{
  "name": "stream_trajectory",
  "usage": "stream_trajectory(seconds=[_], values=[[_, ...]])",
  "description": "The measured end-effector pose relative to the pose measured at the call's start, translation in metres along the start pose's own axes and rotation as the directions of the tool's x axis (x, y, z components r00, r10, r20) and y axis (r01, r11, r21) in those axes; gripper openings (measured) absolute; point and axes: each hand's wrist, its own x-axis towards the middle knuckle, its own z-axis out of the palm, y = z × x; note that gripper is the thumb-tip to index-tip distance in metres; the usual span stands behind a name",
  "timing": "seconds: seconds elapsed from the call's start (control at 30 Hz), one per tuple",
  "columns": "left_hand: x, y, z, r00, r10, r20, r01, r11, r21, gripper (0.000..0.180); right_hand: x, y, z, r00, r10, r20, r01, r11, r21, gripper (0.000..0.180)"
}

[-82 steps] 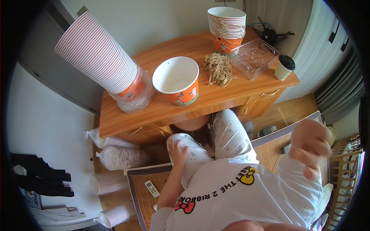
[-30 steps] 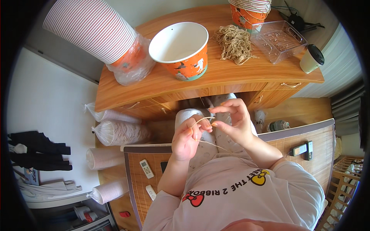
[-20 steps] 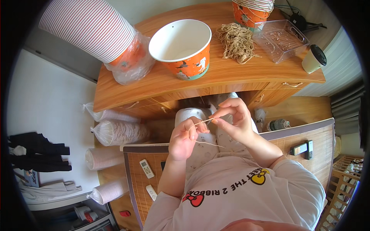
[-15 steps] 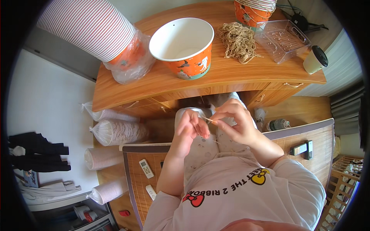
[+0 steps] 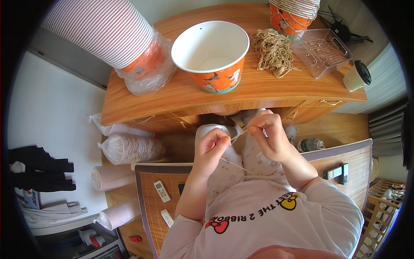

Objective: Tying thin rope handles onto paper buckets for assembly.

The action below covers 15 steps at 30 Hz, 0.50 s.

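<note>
Above my lap, a thin beige cord (image 5: 236, 164) runs between my two hands, with a loose length trailing toward my shirt. My left hand (image 5: 211, 149) is closed, thumb against the fingers, pinching the cord. My right hand (image 5: 268, 133) pinches it too, a little farther right and higher. Beyond them, on the desk, stands a large orange paper bucket (image 5: 215, 80) with a white inside and a small dark hole near its far rim. A tangled heap of similar cord (image 5: 274, 52) lies to the right of the bucket.
A tall stack of paper buckets (image 5: 101, 34), partly in plastic, leans at the desk's left. To the right are a corded bucket stack (image 5: 286, 21), a clear tray (image 5: 321, 54) and a lidded cup (image 5: 357, 76). Bagged stacks (image 5: 131, 149) fill the floor at left. Remotes (image 5: 162, 191) lie beside me.
My left hand has gone from spread fingers to a closed pinch on the cord. My right hand has shifted slightly right, and more cord now shows stretched between and below them.
</note>
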Motion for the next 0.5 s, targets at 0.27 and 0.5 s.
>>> stream_trajectory(seconds=[0.27,0.5], values=[[0.002,-0.017,0.000,0.995,-0.104,-0.005,0.104,0.990,0.092,0.015,-0.010,0.013,0.008,0.997,0.058,0.050,-0.061,0.997,0.047,0.031],[0.022,-0.042,-0.024,0.892,-0.452,0.028,0.453,0.890,-0.056,0.037,-0.022,0.033,0.005,0.833,0.523,0.183,-0.554,0.781,0.289,0.014]])
